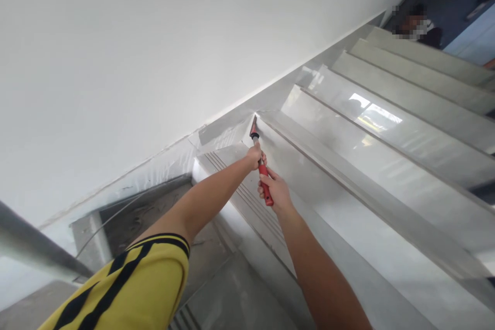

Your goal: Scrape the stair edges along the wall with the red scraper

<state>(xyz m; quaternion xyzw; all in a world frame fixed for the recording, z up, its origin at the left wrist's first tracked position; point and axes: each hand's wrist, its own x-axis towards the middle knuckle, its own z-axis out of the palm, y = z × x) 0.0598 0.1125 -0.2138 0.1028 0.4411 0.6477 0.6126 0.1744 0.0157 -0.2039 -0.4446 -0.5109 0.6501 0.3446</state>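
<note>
Both my hands grip a red-handled scraper [263, 174]. My left hand [255, 155] holds it high, near the metal neck. My right hand [275, 191] is closed around the lower end of the red handle. The scraper's blade [253, 127] points into the corner where a stair step [309, 165] meets the skirting [220, 131] along the white wall [154, 51]. The step and skirting there are covered with shiny clear film.
Glossy grey stairs [406, 113] rise to the upper right. A person [419, 28] stands at the top of them. A grey handrail [34, 247] crosses the lower left. A dusty landing [154, 216] lies below the steps.
</note>
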